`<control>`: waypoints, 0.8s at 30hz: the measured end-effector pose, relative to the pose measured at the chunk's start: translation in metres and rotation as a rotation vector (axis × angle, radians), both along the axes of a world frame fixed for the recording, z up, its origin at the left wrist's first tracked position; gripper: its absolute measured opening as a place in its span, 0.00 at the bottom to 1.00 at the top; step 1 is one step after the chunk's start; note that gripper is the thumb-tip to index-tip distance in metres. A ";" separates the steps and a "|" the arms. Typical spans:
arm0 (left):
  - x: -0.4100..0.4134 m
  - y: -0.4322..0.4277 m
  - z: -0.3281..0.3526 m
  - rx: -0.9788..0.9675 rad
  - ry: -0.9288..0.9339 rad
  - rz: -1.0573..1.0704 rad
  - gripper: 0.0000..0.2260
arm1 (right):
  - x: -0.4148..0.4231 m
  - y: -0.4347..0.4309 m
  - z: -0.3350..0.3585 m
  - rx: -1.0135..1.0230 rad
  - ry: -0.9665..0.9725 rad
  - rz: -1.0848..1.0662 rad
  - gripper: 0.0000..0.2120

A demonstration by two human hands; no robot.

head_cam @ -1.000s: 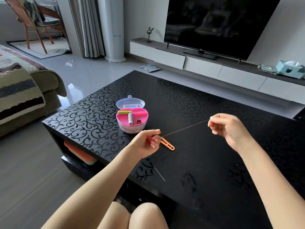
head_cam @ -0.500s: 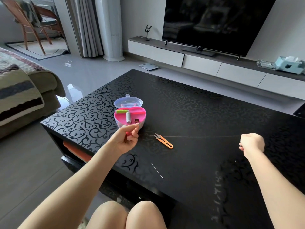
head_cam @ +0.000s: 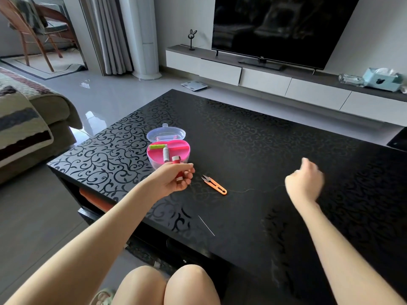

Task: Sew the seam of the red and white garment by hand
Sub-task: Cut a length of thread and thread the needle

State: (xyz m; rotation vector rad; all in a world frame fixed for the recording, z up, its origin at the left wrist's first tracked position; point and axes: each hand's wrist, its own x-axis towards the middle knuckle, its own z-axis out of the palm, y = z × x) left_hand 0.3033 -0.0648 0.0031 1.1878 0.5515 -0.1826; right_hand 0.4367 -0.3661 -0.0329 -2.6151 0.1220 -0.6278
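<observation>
The right hand (head_cam: 305, 181) is smeared by motion blur, so its fingers cannot be made out, nor whether the thread (head_cam: 242, 191) is pinched in it. The thread, at 3 o'clock of the scissors (head_cam: 214, 184), is seen only in faint stretches. The red spool (head_cam: 176, 160) is half covered by the left hand (head_cam: 174, 180) curled round it. The table (head_cam: 264, 133) is cut off at the right edge, the television (head_cam: 275, 27) at the top.
</observation>
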 end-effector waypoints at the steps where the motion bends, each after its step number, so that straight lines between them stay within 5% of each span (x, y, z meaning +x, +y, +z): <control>1: 0.001 -0.003 0.002 0.018 -0.003 -0.029 0.09 | -0.011 0.017 0.003 0.131 -0.007 0.193 0.24; 5: 0.000 -0.018 0.008 0.011 -0.034 -0.117 0.09 | -0.071 0.092 0.023 0.771 0.541 0.807 0.36; 8: -0.002 -0.021 0.011 -0.115 -0.064 -0.090 0.09 | -0.095 0.118 0.023 0.758 0.750 0.991 0.29; 12: -0.011 -0.012 0.010 -0.320 -0.086 -0.025 0.06 | -0.099 0.116 0.023 0.673 0.706 1.051 0.09; 16: -0.016 0.000 0.000 -0.503 -0.110 0.033 0.04 | -0.090 0.107 0.025 0.658 0.628 1.018 0.13; 20: -0.019 0.018 -0.009 -0.659 -0.177 0.068 0.21 | -0.073 0.094 0.030 0.510 0.575 0.925 0.13; 24: -0.022 0.033 -0.009 -0.739 -0.198 0.132 0.26 | -0.041 0.084 0.034 0.254 0.437 0.771 0.13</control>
